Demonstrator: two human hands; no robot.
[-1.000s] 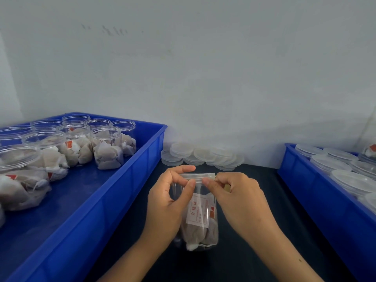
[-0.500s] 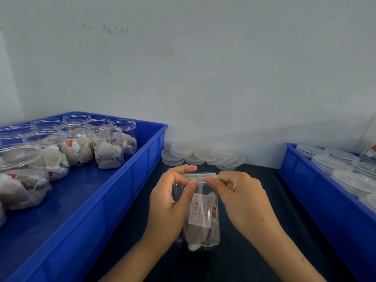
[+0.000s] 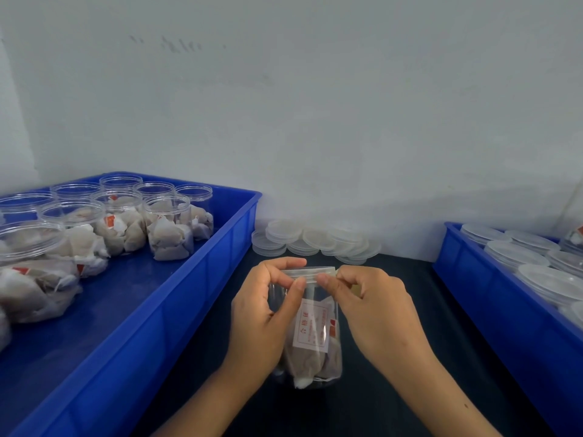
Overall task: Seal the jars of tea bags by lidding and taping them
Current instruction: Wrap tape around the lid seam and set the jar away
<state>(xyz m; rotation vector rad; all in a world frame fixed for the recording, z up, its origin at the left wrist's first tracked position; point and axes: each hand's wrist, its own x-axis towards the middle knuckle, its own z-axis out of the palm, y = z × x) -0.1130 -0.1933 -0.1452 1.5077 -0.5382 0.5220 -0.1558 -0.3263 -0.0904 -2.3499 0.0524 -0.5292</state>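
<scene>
A clear jar (image 3: pixel 315 339) of tea bags with a white and red label stands on the dark table in front of me, a clear lid (image 3: pixel 310 272) on its top. My left hand (image 3: pixel 265 313) grips the jar near the lid, thumb pressed on the rim. My right hand (image 3: pixel 375 310) pinches something small at the lid's right edge; a strip of tape there is too faint to make out. Several open jars of tea bags (image 3: pixel 170 228) fill the blue bin on the left (image 3: pixel 202 279).
A pile of loose clear lids (image 3: pixel 315 241) lies against the wall behind the jar. A second blue bin (image 3: pixel 492 310) on the right holds several lidded jars (image 3: pixel 517 253). A white wall closes the back.
Both hands stay on the lidded jar. The jar has turned slightly, so its label sits a little further right, and the thumbs have shifted along the lid's rim.
</scene>
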